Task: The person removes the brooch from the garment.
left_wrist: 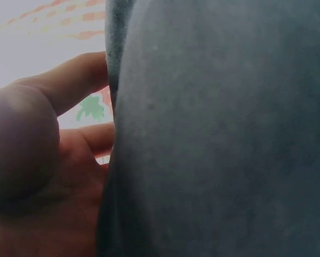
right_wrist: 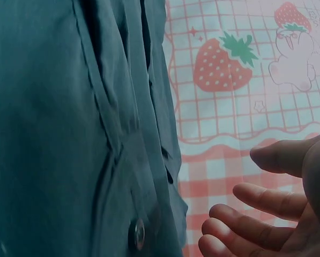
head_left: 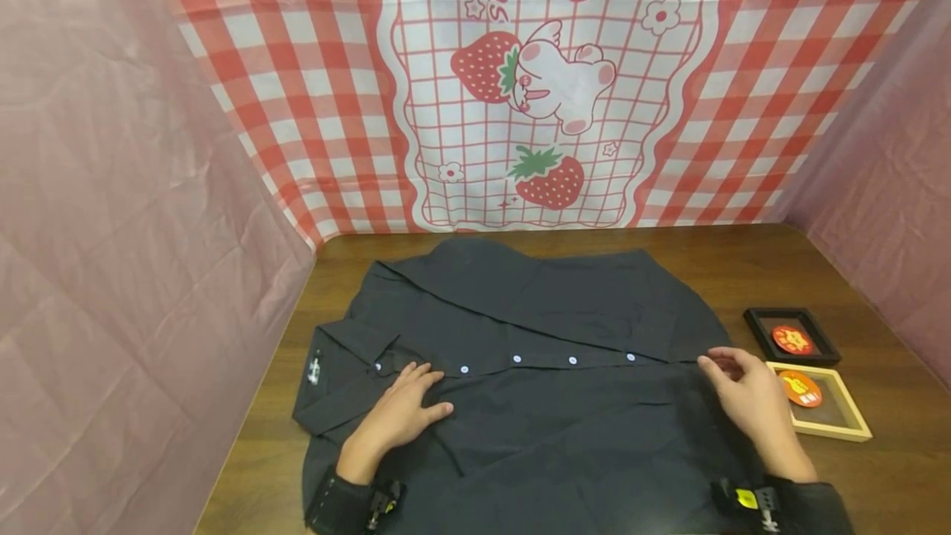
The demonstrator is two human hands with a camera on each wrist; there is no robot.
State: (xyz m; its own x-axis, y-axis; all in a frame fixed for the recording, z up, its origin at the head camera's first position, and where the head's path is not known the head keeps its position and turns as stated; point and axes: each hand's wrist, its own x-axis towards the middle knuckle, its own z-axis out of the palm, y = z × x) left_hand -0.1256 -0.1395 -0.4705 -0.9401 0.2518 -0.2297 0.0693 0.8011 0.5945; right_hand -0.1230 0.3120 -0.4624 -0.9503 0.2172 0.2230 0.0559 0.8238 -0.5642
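A dark button-up shirt lies on the wooden table, its collar toward the left and a row of white buttons running across it. On the cloth beside the collar rests my left hand, fingers extended and thumb spread. My right hand is at the far right end of the button strip, its fingertips close to the hem. In the right wrist view, the fingers are loosely bent with nothing between them. Dark cloth fills much of the left wrist view and hides some of the left fingers.
Right of the shirt sit a black square frame and a light wooden frame, each with a round red or orange piece. A strawberry-print cloth hangs behind the table. Pink drapes flank both sides.
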